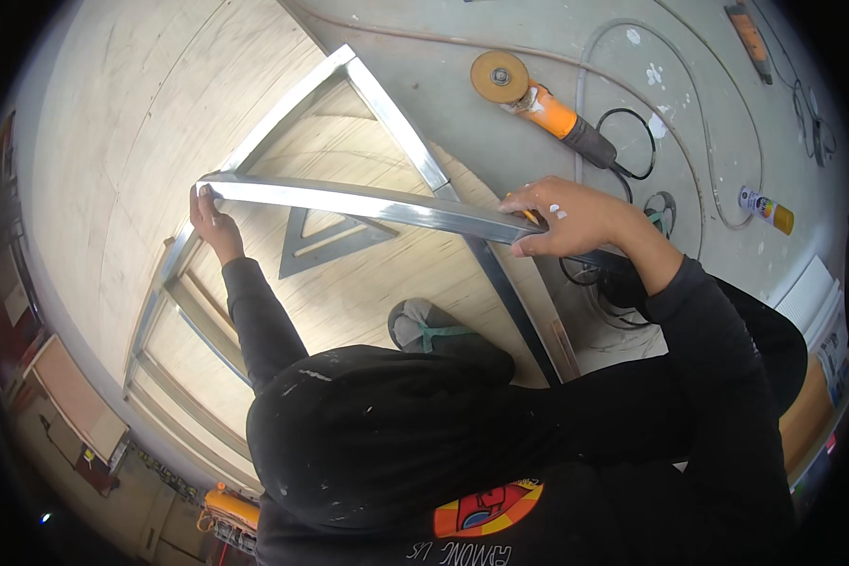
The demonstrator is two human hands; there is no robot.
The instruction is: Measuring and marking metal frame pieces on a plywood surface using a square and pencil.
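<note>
Got a shiny metal tube (pixel 368 204) across the silver frame (pixel 274 124), left grip (pixel 214 219) pinching 1 end, right grip (pixel 568 219) pinching it further along plus a yellow stick (pixel 532 216). Triangle square (pixel 313 257) sits on plywood (pixel 434 274), orange grinder (pixel 555 115) on the floor (pixel 424 80).

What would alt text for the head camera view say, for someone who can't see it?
A person's left-hand grip and right-hand grip hold a shiny metal tube across a metal frame on pale wood. A slotted metal triangle lies partly beneath the tube, and an orange angle grinder rests on the grey floor.
</note>
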